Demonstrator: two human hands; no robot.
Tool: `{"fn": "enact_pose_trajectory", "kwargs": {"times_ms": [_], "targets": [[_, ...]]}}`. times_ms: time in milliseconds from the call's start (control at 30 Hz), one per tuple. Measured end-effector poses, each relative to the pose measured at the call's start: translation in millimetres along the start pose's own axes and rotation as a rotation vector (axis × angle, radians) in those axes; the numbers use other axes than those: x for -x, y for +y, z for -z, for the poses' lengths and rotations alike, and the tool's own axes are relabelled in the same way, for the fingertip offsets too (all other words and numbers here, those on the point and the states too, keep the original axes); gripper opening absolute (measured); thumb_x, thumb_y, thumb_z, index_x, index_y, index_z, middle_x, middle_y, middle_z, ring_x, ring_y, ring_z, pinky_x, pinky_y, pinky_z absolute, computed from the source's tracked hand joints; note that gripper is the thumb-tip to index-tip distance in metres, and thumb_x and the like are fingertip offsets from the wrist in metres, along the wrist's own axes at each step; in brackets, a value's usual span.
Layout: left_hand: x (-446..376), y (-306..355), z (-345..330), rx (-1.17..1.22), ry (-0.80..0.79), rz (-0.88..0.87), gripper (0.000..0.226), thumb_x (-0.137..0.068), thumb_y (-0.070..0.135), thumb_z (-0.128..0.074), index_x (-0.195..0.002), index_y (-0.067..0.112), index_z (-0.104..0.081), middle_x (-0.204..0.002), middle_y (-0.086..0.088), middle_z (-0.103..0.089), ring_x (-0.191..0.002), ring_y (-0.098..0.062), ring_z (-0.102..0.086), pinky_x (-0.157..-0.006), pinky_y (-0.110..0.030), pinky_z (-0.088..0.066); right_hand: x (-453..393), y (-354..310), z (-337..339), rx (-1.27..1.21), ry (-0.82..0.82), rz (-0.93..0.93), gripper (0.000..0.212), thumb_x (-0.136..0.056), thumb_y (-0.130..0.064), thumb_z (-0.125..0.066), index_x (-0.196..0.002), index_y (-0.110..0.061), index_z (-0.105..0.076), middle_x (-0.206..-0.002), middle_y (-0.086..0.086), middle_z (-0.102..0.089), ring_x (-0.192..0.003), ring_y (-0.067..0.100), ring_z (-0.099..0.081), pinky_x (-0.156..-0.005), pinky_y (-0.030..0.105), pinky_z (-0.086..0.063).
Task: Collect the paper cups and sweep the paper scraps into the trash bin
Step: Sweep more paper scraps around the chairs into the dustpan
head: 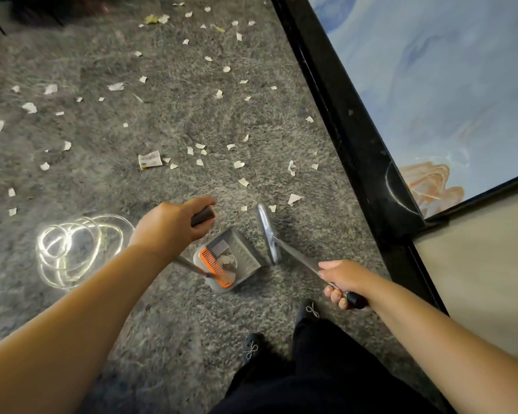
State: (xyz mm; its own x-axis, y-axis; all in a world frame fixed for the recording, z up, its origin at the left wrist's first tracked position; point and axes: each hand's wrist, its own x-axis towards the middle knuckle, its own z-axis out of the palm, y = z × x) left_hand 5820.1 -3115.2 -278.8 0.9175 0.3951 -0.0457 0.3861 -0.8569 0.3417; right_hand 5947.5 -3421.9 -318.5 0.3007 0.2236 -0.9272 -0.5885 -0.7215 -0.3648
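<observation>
Several white paper scraps (239,164) lie scattered over the grey carpet ahead of me. My left hand (174,224) grips the dark handle of a long-handled grey dustpan (240,258), which stands on the carpet below it with an orange comb edge and some paper inside. My right hand (340,282) grips the black grip of a metal broom handle (293,255); its grey head (268,231) rests on the carpet just right of the dustpan. No paper cup or trash bin is in view.
A larger printed paper piece (150,160) lies among the scraps. A bright coiled light strip (72,246) sits on the carpet to the left. A black-framed blue panel (431,85) runs along the right. My feet in black shoes (310,310) stand below the dustpan.
</observation>
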Motion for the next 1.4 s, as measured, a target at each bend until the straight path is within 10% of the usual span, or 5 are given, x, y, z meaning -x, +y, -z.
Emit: {"fn": "enact_pose_trajectory", "kwargs": {"times_ms": [800,1400], "targets": [[-261.4,-13.8,4.9,-0.186,-0.134,-0.069,0.044,-0.083,0.054,-0.061,-0.127,0.048,-0.056,-0.073,-0.005,-0.068,-0.068,-0.027,-0.066,-0.059,-0.039,-0.056,-109.3,-164.2,136.3,-0.057,0.193,-0.099,0.041,-0.102,-0.018,-0.04,-0.142,-0.013,-0.034,-0.065,0.009,-0.048,-0.047,0.012,-0.039,-0.039,0.021,-0.031],[-307.6,-34.7,17.4,-0.101,-0.191,-0.098,0.04,-0.088,0.047,-0.061,-0.127,0.047,-0.055,-0.074,-0.001,-0.065,-0.068,-0.025,-0.063,-0.06,-0.036,-0.055,-114.9,-188.3,38.1,0.255,-0.002,-0.044,0.042,-0.102,-0.012,-0.035,-0.143,-0.006,-0.031,-0.059,0.009,-0.047,-0.046,0.017,-0.041,-0.04,0.025,-0.034]]}}
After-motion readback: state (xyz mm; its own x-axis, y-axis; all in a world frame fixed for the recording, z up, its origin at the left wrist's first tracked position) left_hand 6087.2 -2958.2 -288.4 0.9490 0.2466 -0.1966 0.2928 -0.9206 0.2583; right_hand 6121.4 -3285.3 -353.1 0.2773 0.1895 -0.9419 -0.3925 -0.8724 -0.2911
